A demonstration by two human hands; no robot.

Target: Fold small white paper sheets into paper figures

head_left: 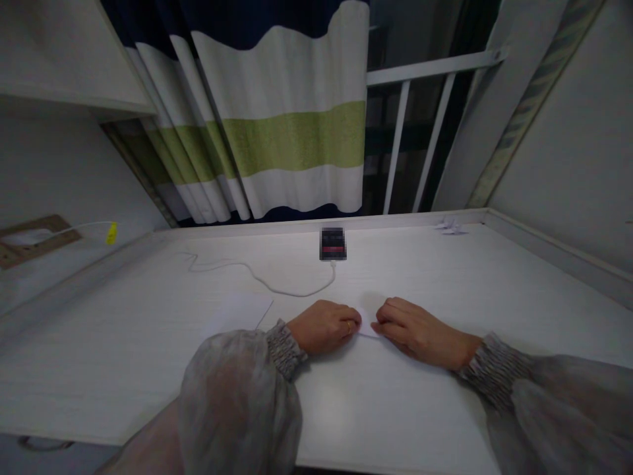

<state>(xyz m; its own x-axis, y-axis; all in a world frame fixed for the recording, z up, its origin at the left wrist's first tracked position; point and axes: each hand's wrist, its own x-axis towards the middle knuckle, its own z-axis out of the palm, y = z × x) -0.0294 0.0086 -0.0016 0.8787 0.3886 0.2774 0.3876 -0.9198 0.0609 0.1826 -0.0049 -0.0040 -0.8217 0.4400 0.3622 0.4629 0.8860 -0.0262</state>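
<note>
A small white piece of paper (367, 324) lies on the white desk, with a hand at each side of it. My left hand (326, 326), a ring on one finger, has its fingers curled closed on the paper's left end. At the opposite end, my right hand (416, 331) pinches the paper between thumb and fingers. Much of the paper is hidden under both hands, so its full shape cannot be made out. Left of my left wrist, a flat white sheet (242, 310) rests on the desk, partly covered by my grey sleeve.
A dark, blurred-out device (333, 244) stands near the back edge, joined to a white cable (281, 290) running left. Folded paper pieces (450, 227) lie at the back right. A striped curtain (297, 132) and white window railing (435, 69) are behind the desk (123, 369).
</note>
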